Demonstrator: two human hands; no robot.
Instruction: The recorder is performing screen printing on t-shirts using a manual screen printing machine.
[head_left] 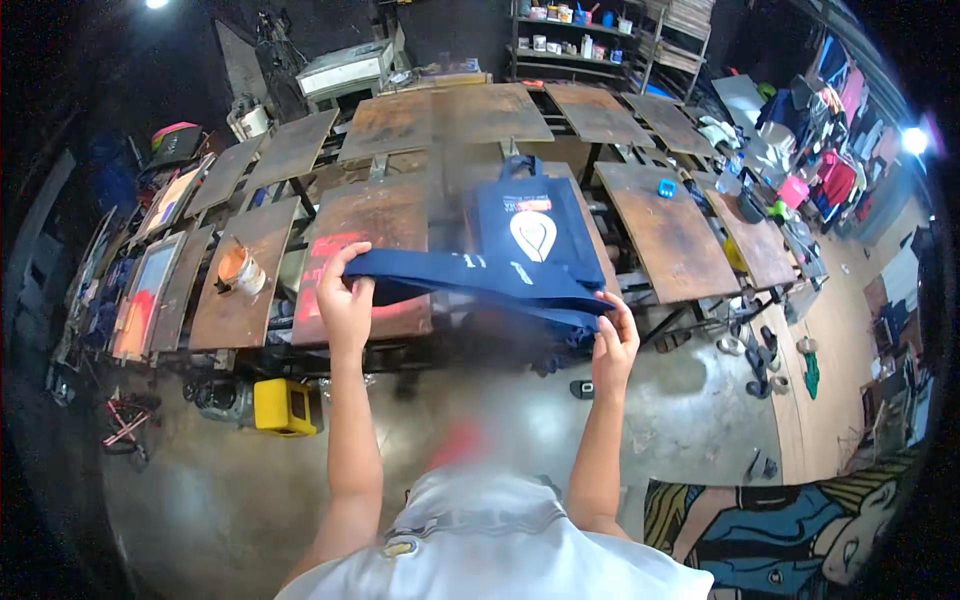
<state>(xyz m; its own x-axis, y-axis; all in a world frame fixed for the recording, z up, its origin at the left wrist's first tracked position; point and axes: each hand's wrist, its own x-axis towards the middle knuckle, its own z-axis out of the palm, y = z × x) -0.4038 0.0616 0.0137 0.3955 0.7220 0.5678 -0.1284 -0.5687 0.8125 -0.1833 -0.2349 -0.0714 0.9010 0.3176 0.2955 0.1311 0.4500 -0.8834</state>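
A navy cloth tote bag [430, 270] is stretched sideways between my two hands, its edge drawn into a long band. My left hand [346, 295] pinches the left end, thumb against fingers. At the other end, my right hand [613, 340] grips the cloth, slightly lower than the left. Just beyond lies another navy tote bag [560, 205] with a white drop-shaped print and a handle at its far side, flat on a brown board. More dark cloth hangs beneath the right part of the held bag; how many layers there are, I cannot tell.
Rows of brown boards [665, 235] stand on metal frames. A paint-stained tub [240, 270] sits on a left board, a small blue device [667, 188] on a right one. Below are a yellow box [285, 407] and scattered footwear [765, 360]. Shelves [570, 35] hold several pots.
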